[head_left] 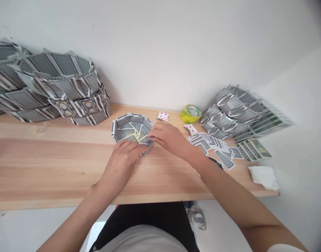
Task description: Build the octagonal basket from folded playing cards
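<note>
The left hand point(123, 159), fingers curled, grips the near rim of a bowl of folded playing cards point(131, 128) at the centre of the wooden tabletop point(57, 164). The right hand point(167, 137), partly closed, pinches the bowl's right rim. Loose folded cards point(215, 145) lie right; a green tape roll point(191, 113) sits beyond.
</note>
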Action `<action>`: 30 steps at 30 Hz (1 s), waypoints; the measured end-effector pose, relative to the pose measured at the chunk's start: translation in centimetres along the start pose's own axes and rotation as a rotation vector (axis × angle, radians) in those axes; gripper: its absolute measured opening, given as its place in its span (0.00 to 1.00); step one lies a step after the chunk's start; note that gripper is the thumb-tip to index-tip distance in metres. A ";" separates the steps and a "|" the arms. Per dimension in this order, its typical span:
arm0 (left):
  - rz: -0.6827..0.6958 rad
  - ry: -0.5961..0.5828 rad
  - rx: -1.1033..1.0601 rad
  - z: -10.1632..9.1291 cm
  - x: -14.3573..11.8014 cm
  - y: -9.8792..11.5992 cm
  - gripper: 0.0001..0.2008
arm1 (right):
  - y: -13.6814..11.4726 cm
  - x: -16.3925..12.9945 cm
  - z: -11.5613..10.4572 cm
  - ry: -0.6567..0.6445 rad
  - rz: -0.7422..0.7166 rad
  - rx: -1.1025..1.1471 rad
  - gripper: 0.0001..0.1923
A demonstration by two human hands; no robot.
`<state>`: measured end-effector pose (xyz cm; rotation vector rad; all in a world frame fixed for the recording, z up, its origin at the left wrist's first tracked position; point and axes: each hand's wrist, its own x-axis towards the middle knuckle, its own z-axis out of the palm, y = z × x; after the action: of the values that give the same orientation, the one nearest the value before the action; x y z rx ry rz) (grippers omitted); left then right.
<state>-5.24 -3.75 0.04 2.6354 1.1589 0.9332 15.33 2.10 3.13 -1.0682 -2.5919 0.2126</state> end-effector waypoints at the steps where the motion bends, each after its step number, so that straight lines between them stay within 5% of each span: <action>1: -0.007 -0.006 -0.007 0.0 0.0 0.0 0.14 | 0.1 0.2 0.0 -0.021 -0.009 -0.012 0.05; 9: -0.061 -0.026 -0.033 -0.1 0.2 0.1 0.16 | 1.1 0.5 -0.3 -0.043 -0.068 0.173 0.07; 20: -0.068 -0.013 -0.003 0.2 0.4 0.1 0.15 | 2.8 0.3 -0.6 -0.108 0.062 0.500 0.06; 30: -0.106 -0.002 0.017 0.3 0.8 0.4 0.07 | 1.7 1.2 -1.3 -0.180 -0.110 0.120 0.07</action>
<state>-4.42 -3.42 0.26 2.5588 1.2973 0.9046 16.09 4.15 4.23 -0.8994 -2.7466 0.4498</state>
